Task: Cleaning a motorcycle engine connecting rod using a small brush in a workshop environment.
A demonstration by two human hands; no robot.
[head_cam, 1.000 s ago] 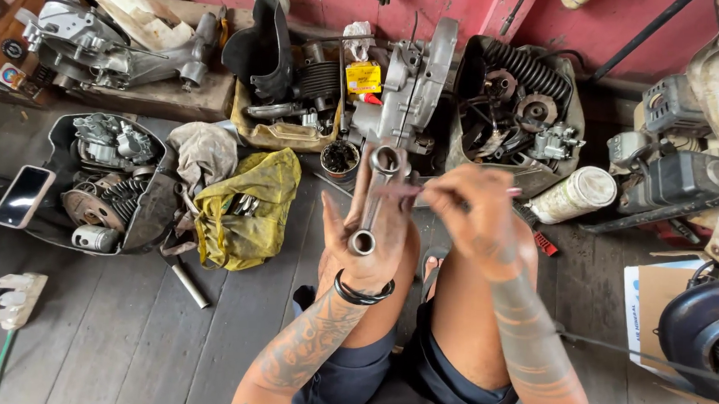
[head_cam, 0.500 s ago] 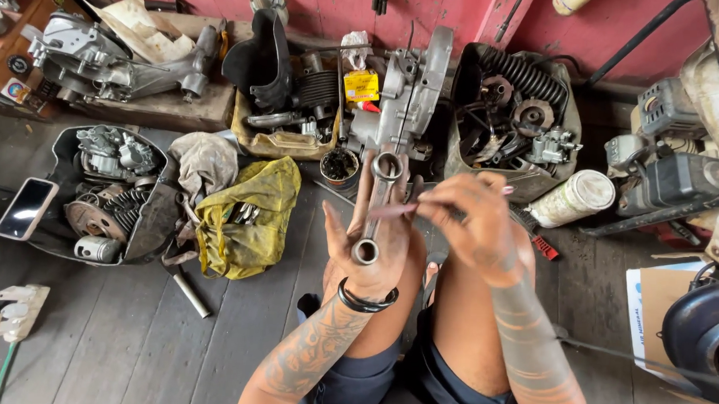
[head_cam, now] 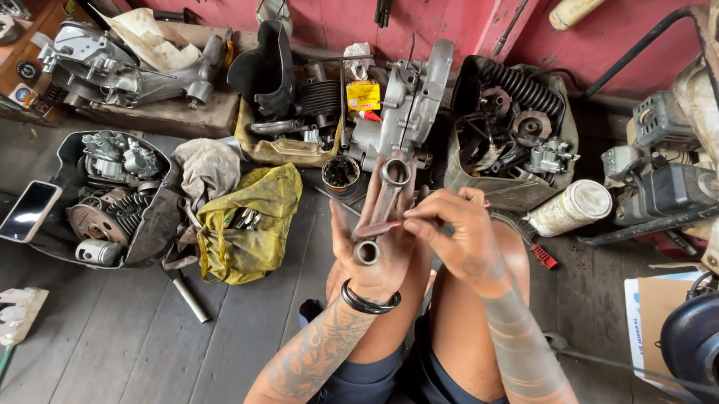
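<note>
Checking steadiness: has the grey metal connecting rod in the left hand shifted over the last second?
No. The grey metal connecting rod stays below the grey engine casing.

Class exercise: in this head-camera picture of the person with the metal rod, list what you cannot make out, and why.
- Grey metal connecting rod, head view: its middle is hidden by the left hand.
- Thin pinkish tool: its far end is covered by the right hand.
- Yellow cloth bag: folds hide most of its contents.
</note>
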